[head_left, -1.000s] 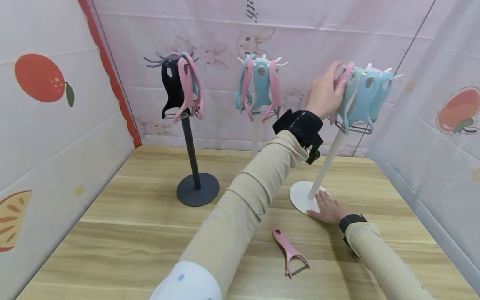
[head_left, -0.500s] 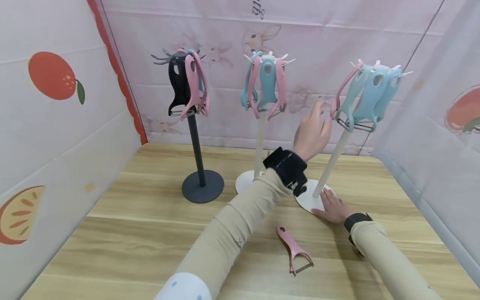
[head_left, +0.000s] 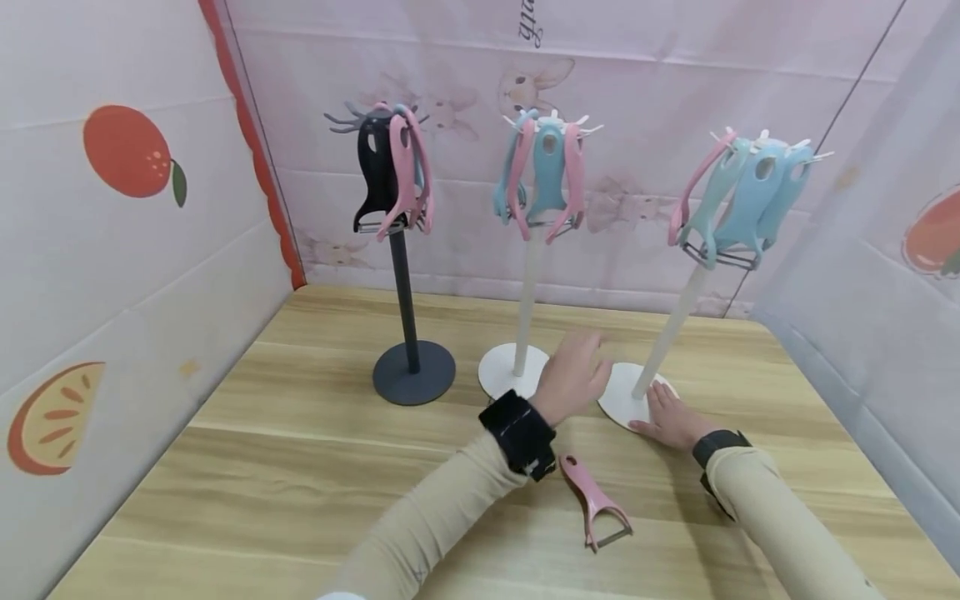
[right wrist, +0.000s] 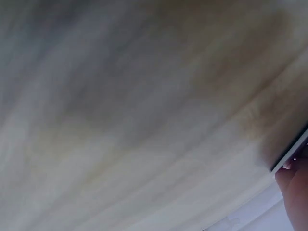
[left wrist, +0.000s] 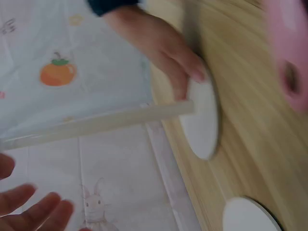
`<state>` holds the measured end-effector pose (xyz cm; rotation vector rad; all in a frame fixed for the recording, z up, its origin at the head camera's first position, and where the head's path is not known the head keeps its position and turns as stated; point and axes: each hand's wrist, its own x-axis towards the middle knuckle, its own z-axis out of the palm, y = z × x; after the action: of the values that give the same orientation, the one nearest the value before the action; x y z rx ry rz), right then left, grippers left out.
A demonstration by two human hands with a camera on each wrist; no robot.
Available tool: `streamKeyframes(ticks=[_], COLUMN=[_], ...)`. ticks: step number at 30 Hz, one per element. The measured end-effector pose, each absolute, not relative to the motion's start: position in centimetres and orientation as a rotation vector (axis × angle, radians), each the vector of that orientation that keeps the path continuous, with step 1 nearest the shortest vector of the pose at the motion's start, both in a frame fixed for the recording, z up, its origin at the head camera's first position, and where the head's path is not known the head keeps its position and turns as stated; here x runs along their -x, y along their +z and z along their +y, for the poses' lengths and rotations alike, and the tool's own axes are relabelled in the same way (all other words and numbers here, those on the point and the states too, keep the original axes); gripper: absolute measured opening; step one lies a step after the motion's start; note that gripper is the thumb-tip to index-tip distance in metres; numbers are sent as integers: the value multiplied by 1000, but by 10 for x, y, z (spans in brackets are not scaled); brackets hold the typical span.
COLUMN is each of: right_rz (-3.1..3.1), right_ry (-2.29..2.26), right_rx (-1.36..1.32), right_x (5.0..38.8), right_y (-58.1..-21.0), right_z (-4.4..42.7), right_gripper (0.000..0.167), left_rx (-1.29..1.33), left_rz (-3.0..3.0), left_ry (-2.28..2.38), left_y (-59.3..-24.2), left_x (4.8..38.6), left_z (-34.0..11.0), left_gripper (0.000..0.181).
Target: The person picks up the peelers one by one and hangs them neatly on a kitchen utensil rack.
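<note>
My left hand (head_left: 573, 377) is in the air between the two white stands and holds nothing. Its loosely spread fingers (left wrist: 36, 209) appear at the lower left of the left wrist view. My right hand (head_left: 671, 417) rests on the round white base (head_left: 621, 404) of the right stand, fingers laid flat. That stand's pole leans to the right. From its top hooks hang a pink peeler (head_left: 693, 187) and several light-blue peelers (head_left: 752, 204). Below my left hand, another pink peeler (head_left: 588, 492) lies on the table, blade toward me. The right wrist view is mostly blurred tabletop.
A white stand (head_left: 527, 300) in the middle carries blue and pink peelers. To its left, a black stand (head_left: 405, 300) bears a black peeler (head_left: 377, 167) and pink ones. Printed cloth walls (head_left: 465, 267) enclose the wooden table (head_left: 285, 475) at the back and sides.
My left hand has let go of the pink peeler on the right stand and moved down and toward me. My right hand has stayed on the base. The head view has shifted slightly.
</note>
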<state>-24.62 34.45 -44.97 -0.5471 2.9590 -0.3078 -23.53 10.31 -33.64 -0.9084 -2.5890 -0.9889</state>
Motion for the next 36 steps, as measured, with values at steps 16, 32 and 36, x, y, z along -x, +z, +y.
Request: streamKeyframes(ticks=[16,32,36], right_rz=[2915,2865,2870], right_ry=[-438,-457,-427], right_rx=[609,636,644], right_x=[249,261,263], right_y=[-459,-469,-469], right_z=[355,367,369], right_gripper=[88,87,85], left_rx=[922,861,871], left_rz=[-2940,-2996,-3045], left_ry=[217,226,146], left_y=[-404,-414,-413], left_x=[176,174,176], left_z=[122,131,128], left_gripper=[55,34,30])
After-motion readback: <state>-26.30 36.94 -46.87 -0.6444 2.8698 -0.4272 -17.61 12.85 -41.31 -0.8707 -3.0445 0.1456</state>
